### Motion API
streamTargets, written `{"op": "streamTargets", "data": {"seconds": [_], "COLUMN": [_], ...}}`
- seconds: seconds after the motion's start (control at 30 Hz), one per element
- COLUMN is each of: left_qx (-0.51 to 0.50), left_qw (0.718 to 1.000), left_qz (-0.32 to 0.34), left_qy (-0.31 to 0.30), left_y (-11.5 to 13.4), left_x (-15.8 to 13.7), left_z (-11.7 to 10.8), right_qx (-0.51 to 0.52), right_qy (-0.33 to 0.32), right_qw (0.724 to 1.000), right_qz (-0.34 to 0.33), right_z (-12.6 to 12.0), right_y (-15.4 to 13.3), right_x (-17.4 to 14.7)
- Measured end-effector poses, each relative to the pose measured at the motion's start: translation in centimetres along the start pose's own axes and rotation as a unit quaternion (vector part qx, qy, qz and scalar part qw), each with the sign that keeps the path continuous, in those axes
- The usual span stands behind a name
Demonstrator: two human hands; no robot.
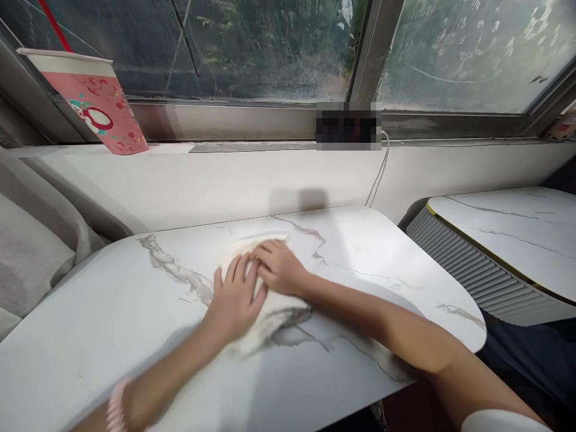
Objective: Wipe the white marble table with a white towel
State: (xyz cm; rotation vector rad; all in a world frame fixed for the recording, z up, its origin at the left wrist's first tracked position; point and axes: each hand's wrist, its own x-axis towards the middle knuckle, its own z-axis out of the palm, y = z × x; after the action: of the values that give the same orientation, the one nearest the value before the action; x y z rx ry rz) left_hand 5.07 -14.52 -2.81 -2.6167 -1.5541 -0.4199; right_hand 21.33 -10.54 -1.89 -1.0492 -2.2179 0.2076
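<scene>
A cream-white cloth lies spread and rumpled on the white marble-patterned tabletop; part of it is hidden under both hands. My left hand rests palm down on it, fingers spread and stretched towards the window. Just right of it, my right hand presses on the cloth's upper part with bent fingers, their tips close against the left fingers. What the right fingertips have in them is partly covered, but cloth shows around them. A pink coiled band circles my left wrist.
On the sill at the left stands a pink paper cup with a red straw. A blurred dark patch and a white cable are near the window. Grey fabric borders the left side; a second marble-patterned table stands right.
</scene>
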Motion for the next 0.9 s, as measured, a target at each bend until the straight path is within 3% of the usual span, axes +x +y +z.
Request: {"op": "streamTargets", "data": {"seconds": [0.17, 0.33, 0.63, 0.9], "left_qx": [-0.039, -0.047, -0.023, -0.055], "left_qw": [0.997, 0.996, 0.998, 0.997], "left_qz": [0.037, 0.034, 0.016, 0.023], "left_qy": [-0.055, -0.069, -0.057, -0.059], "left_y": [-1.9, -2.2, 0.1, 5.6], "left_x": [9.7, 13.9, 12.1, 7.2], "left_z": [0.7, 1.6, 1.4, -0.3], "right_qx": [-0.023, -0.039, -0.008, -0.013], "right_qy": [0.02, 0.03, 0.057, 0.054], "right_qw": [0.994, 0.986, 0.986, 0.989], "right_qz": [0.103, 0.159, 0.155, 0.135], "right_z": [-0.5, -1.5, -2.0, -4.6], "right_y": [6.4, 9.1, 8.5, 5.5], "right_x": [4.4, 6.4, 4.2, -1.8]}}
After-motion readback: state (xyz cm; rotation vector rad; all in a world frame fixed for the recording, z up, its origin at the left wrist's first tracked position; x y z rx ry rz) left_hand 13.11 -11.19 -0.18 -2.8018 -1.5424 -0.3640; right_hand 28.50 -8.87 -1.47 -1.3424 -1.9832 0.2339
